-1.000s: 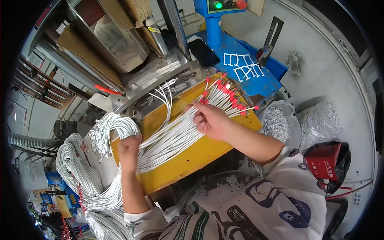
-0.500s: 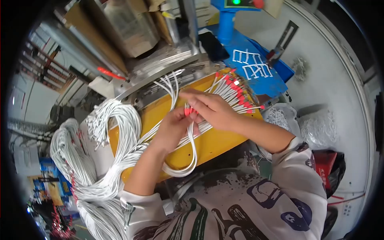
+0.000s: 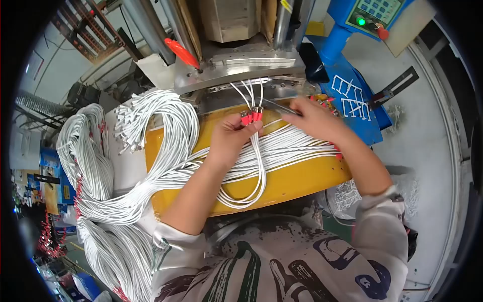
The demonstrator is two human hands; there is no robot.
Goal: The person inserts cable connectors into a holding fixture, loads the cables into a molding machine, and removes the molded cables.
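Several white cables end in red-sleeved metal plugs [image 3: 251, 117], pinched together by my left hand [image 3: 232, 135]. Below the fingers the held cables [image 3: 262, 173] hang in a loop over the yellow board [image 3: 287, 187]. My right hand [image 3: 316, 120], slightly blurred, is closed around a slim dark metal tool [image 3: 282, 107]. Its tip points left toward the plugs; I cannot tell whether it touches them. Behind the plugs, thin white cable ends [image 3: 246, 91] reach to the machine's metal mould [image 3: 221, 98]. A thick bundle of white cables [image 3: 287, 143] lies beneath both hands.
Large coils of white cable [image 3: 173, 118] rest at the left. A metal press [image 3: 246, 65] rises behind the board, with an orange-red handle [image 3: 181, 53]. To the right are a blue table [image 3: 347, 128], white moulded frames [image 3: 352, 98], a dark phone [image 3: 313, 63] and a control panel [image 3: 375, 17].
My hands have parted: the right moved away from the plugs and now shows a dark tool. My left hand still holds the plugs. The camera view has shifted.
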